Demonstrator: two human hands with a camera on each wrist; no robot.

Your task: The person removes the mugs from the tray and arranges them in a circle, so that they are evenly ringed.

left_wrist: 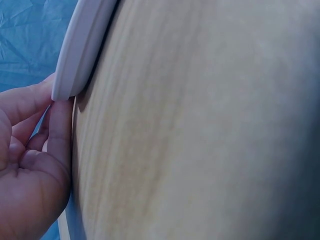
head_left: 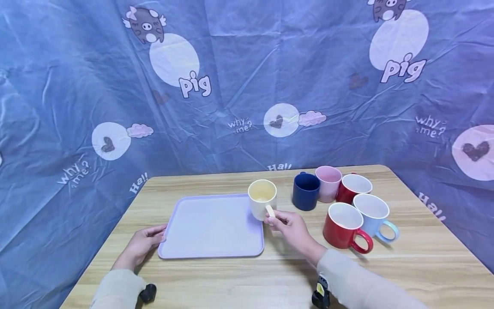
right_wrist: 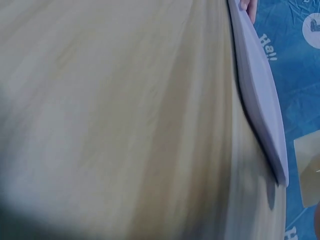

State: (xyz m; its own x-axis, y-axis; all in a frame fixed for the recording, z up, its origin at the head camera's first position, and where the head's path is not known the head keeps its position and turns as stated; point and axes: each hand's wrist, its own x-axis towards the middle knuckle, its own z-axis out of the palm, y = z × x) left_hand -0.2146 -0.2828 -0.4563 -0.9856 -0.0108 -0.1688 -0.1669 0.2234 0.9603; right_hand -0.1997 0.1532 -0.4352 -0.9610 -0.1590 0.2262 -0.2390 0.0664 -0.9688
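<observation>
My right hand [head_left: 289,227] pinches the handle of a cream mug [head_left: 259,207], which is upright and raised over the right edge of a pale lilac tray [head_left: 212,227]. Part of that mug [right_wrist: 306,172] shows at the right border of the right wrist view, clear of the tabletop. On the other side, my left hand [head_left: 143,245] holds the tray's left edge. The left wrist view shows its fingers [left_wrist: 59,125] right at the underside of the tray's rim [left_wrist: 82,50], with another digit against the outer side.
Right of the tray, a navy mug [head_left: 306,193], a pink mug [head_left: 328,184], two red mugs [head_left: 339,229] and a light blue mug [head_left: 372,212] stand close together on the wooden table [head_left: 231,283]. A blue printed cloth [head_left: 239,86] hangs behind and along both sides.
</observation>
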